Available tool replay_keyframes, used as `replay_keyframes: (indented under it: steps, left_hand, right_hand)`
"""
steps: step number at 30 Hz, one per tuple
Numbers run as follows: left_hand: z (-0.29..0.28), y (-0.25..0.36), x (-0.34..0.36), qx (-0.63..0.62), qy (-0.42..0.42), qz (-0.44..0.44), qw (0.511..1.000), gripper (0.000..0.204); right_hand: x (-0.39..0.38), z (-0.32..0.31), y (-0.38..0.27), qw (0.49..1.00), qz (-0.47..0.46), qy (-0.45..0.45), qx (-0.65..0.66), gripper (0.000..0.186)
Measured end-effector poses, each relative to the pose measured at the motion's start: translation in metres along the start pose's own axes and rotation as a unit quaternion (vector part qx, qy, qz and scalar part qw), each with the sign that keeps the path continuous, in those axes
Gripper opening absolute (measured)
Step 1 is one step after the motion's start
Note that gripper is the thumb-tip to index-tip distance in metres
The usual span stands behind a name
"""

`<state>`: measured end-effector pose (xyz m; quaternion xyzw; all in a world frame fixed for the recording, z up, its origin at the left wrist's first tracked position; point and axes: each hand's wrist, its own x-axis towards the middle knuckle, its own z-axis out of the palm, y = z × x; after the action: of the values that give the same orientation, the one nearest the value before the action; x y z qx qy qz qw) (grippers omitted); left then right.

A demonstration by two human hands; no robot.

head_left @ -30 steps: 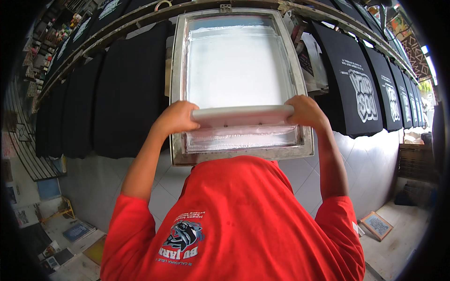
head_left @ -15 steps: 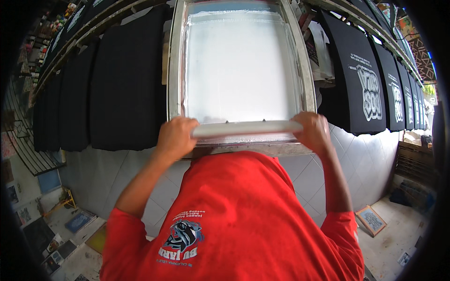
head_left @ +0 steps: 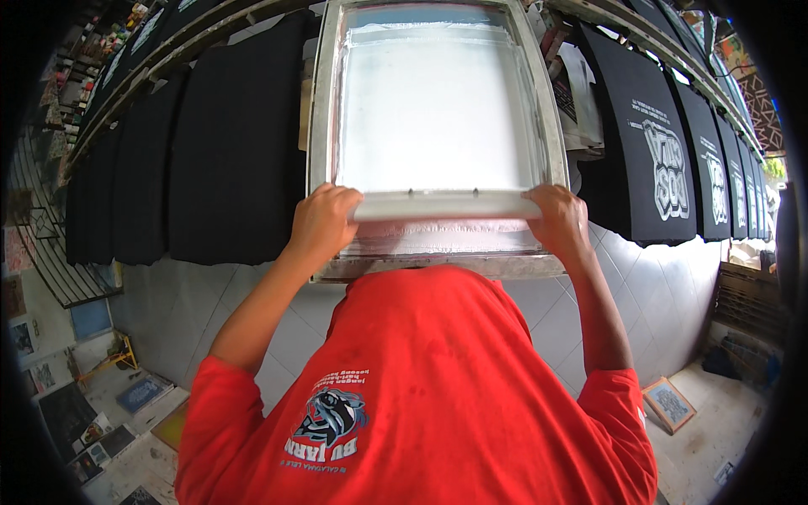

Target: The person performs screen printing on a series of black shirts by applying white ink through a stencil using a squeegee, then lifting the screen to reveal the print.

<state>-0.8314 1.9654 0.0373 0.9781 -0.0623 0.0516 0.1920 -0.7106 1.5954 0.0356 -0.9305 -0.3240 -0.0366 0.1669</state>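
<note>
A long pale squeegee point(head_left: 442, 205) lies crosswise over the near part of a screen printing frame point(head_left: 554, 126). My left hand point(head_left: 326, 220) is closed around its left end, and my right hand point(head_left: 559, 219) grips the right end. White ink covers most of the mesh point(head_left: 433, 109) beyond the squeegee. Nearer to me, a pinkish strip of mesh with white ink streaks shows between the squeegee and the frame's near bar. The squeegee's blade edge and whatever lies beneath the screen are hidden.
Left of the frame hang plain black shirts point(head_left: 236, 143) on boards. On the right, a row of black shirts point(head_left: 652, 151) bears white prints. Rails point(head_left: 665, 67) run behind them. A small framed picture point(head_left: 669, 404) rests on the lower right floor, with flat panels point(head_left: 143, 394) at lower left.
Both hands have pushed the squeegee a little away from me, up the screen. More of the pinkish mesh now shows on its near side.
</note>
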Motion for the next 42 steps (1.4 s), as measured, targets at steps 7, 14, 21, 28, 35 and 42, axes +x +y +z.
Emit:
replay_keyframes:
  steps: [7, 14, 21, 28, 35, 42]
  left_hand:
    - [0.003, 0.001, -0.002, 0.053, 0.079, 0.019, 0.995, 0.041]
    - [0.005, 0.027, -0.054, 0.009, -0.024, 0.031, 0.999, 0.049]
    - [0.016, 0.001, -0.001, 0.033, -0.011, 0.036, 0.999, 0.041]
    - [0.034, -0.057, 0.089, 0.051, 0.013, 0.037, 0.998, 0.062]
    - [0.024, -0.123, 0.224, 0.114, 0.052, 0.048, 0.991, 0.048]
    - [-0.04, -0.164, 0.348, -0.022, -0.222, 0.009, 0.975, 0.032]
  right_hand:
    - [-0.004, -0.001, -0.006, 0.995, -0.022, 0.096, -0.022, 0.032]
    - [-0.061, -0.008, -0.029, 1.0, -0.013, 0.002, 0.017, 0.039]
    - [-0.004, 0.013, -0.011, 1.0, -0.005, -0.016, 0.013, 0.051]
    - [0.102, 0.031, 0.051, 0.998, -0.031, -0.038, 0.03, 0.054]
    - [0.228, 0.044, 0.104, 0.999, -0.028, -0.019, 0.028, 0.044]
    - [0.361, -0.007, 0.127, 0.969, -0.001, -0.246, 0.014, 0.054]
